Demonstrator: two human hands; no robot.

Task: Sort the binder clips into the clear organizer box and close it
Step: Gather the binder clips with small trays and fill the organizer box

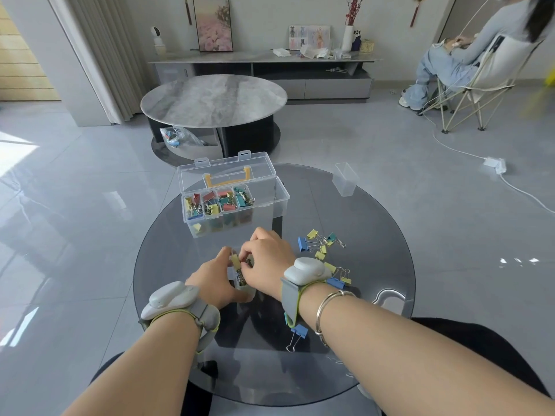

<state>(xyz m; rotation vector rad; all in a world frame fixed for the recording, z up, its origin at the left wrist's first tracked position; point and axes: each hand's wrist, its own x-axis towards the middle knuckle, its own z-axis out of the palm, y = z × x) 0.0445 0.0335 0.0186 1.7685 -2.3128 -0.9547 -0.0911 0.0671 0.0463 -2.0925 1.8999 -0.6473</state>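
My right grip pinches a yellow clip over the small bin my left grip clasps (organizer box open on the bench).

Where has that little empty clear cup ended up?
In the head view the empty clear cup stands at the far right edge of the round glass table, to the right of the open organizer box and apart from it.
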